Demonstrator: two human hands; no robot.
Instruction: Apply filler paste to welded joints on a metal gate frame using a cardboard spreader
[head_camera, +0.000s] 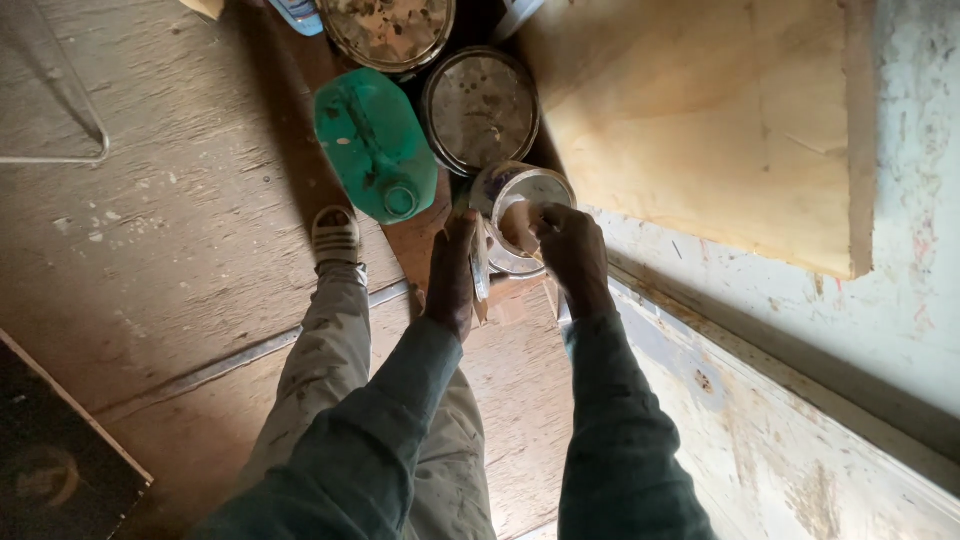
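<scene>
Small open tin (520, 215), pale stained rim, tan contents, held tilted

This looks like a carpentry or painting workshop, or a building site under finishing. The floor (170, 230) is rough, worn boards speckled with pale paint drips and dust. A large sheet of bare plywood (720, 120) leans beside a whitish, paint-smeared panel (800, 440). Several round metal paint tins with stained, spattered lids (480, 108) stand grouped on the floor, next to a green plastic jerrycan (372, 140). The person's trousers (330, 370) are blotched with paint and dirt, work clothes that fit such a place.
</scene>
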